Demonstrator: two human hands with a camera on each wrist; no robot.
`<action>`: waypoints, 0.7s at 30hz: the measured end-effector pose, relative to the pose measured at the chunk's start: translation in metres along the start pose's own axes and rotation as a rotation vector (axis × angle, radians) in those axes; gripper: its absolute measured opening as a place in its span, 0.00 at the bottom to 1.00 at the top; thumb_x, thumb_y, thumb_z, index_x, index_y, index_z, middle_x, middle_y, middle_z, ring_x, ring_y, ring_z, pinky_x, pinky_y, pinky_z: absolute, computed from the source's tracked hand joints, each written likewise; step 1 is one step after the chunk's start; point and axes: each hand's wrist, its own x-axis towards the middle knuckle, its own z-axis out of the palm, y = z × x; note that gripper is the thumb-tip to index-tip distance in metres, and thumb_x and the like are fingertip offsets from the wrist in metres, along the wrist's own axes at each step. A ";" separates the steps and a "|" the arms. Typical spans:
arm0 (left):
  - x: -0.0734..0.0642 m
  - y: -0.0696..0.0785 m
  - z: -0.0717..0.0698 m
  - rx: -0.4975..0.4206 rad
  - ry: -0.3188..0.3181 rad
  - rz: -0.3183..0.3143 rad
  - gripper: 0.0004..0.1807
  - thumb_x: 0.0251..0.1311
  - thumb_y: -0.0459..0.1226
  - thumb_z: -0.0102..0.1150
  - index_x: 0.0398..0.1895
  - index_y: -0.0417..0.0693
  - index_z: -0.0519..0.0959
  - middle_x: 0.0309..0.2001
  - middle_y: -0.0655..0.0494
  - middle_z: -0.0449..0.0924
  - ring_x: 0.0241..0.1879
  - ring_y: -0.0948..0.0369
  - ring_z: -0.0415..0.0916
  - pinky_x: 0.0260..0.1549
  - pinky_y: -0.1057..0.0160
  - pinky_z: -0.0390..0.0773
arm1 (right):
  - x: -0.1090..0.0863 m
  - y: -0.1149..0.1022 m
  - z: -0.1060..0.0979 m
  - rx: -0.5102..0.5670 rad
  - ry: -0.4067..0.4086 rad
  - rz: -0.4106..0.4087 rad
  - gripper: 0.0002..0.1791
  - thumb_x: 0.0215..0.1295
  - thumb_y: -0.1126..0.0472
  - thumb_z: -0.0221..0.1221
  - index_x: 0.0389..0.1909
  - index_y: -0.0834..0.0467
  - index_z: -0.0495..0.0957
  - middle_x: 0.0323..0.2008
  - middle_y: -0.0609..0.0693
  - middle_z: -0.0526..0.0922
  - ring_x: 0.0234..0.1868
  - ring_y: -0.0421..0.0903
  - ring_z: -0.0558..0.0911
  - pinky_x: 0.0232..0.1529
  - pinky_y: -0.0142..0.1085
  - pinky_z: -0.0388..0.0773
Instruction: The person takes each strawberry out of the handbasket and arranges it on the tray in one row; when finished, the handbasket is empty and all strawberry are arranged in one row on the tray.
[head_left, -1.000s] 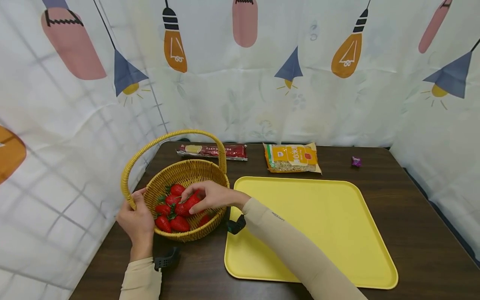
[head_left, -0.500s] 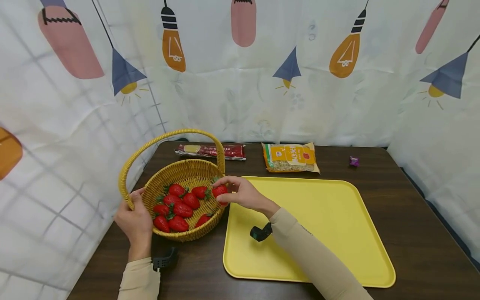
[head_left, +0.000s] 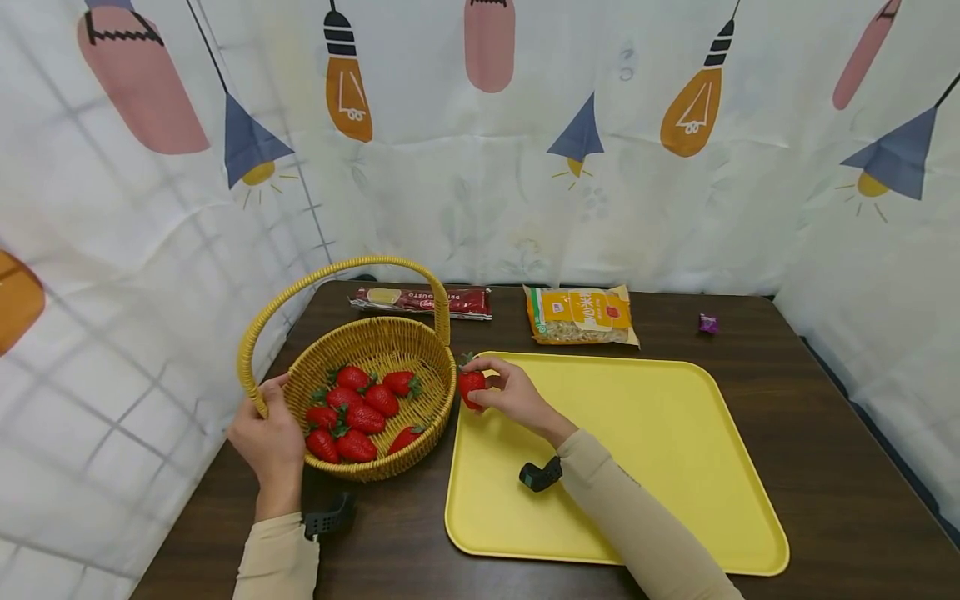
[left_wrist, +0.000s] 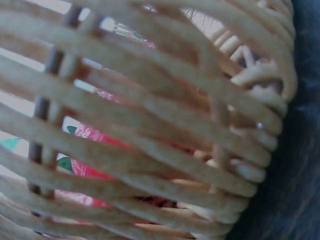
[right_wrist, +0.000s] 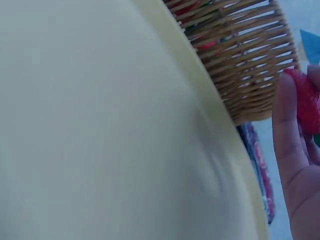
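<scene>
In the head view a yellow wicker basket with a tall hoop handle holds several red strawberries. My left hand grips the basket's left side by the foot of the handle. Between thumb and fingers my right hand pinches one strawberry, over the left edge of a yellow tray. The right wrist view has this strawberry at its right edge. Only the basket's weave, with red showing through the gaps, fills the left wrist view; the left hand is out of that view.
Behind the basket lies a long dark red packet. An orange and clear bag of grain sits behind the tray, and a small purple wrapped piece farther right. A patterned curtain hangs along the table's back.
The right hand has lifted a strawberry out of the basket and carried it right, past the rim to the tray's left edge. The left hand keeps its grip on the basket.
</scene>
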 end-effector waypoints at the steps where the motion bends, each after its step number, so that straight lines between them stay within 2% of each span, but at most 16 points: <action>1: 0.000 0.000 0.000 0.000 0.000 -0.001 0.23 0.69 0.52 0.52 0.37 0.44 0.89 0.13 0.73 0.68 0.15 0.70 0.58 0.20 0.68 0.57 | 0.000 0.003 0.000 -0.010 0.022 0.013 0.21 0.64 0.70 0.60 0.58 0.66 0.73 0.58 0.63 0.74 0.38 0.49 0.81 0.39 0.44 0.82; 4: 0.000 0.000 0.000 0.000 0.000 -0.003 0.23 0.69 0.51 0.51 0.37 0.43 0.88 0.14 0.76 0.66 0.16 0.70 0.59 0.21 0.68 0.57 | 0.002 0.009 -0.002 -0.043 0.092 0.055 0.21 0.63 0.71 0.60 0.57 0.67 0.73 0.60 0.63 0.74 0.39 0.46 0.81 0.39 0.41 0.82; 7: 0.000 0.000 0.000 0.002 0.004 -0.004 0.23 0.69 0.51 0.51 0.37 0.44 0.89 0.16 0.80 0.68 0.17 0.71 0.61 0.22 0.69 0.58 | -0.002 0.004 -0.002 -0.081 0.144 0.094 0.20 0.62 0.72 0.61 0.56 0.69 0.74 0.58 0.64 0.75 0.39 0.45 0.82 0.39 0.39 0.82; 11: 0.000 0.000 0.000 0.007 0.010 0.001 0.22 0.69 0.51 0.52 0.37 0.45 0.89 0.16 0.81 0.67 0.17 0.72 0.60 0.22 0.69 0.57 | -0.007 -0.009 -0.001 -0.125 0.199 0.146 0.21 0.62 0.72 0.60 0.57 0.71 0.74 0.56 0.66 0.76 0.42 0.48 0.83 0.39 0.42 0.83; 16: 0.000 -0.001 0.000 0.006 0.012 0.015 0.21 0.69 0.49 0.52 0.37 0.44 0.89 0.11 0.77 0.62 0.15 0.69 0.55 0.21 0.67 0.54 | -0.008 -0.008 -0.002 -0.093 0.256 0.203 0.22 0.62 0.73 0.59 0.58 0.71 0.73 0.55 0.66 0.75 0.42 0.55 0.84 0.38 0.44 0.83; 18: 0.000 -0.001 0.000 0.004 0.014 0.017 0.21 0.69 0.49 0.53 0.37 0.44 0.89 0.12 0.79 0.63 0.16 0.70 0.56 0.22 0.67 0.55 | -0.005 0.004 -0.006 -0.096 0.265 0.210 0.21 0.61 0.72 0.60 0.57 0.68 0.75 0.54 0.64 0.77 0.40 0.54 0.84 0.36 0.43 0.83; 21: 0.000 -0.001 -0.001 0.004 0.016 0.019 0.21 0.69 0.49 0.53 0.37 0.43 0.88 0.14 0.81 0.66 0.17 0.72 0.60 0.23 0.68 0.57 | -0.001 0.019 -0.009 -0.161 0.267 0.213 0.19 0.60 0.69 0.63 0.54 0.62 0.78 0.51 0.60 0.80 0.37 0.49 0.84 0.34 0.40 0.83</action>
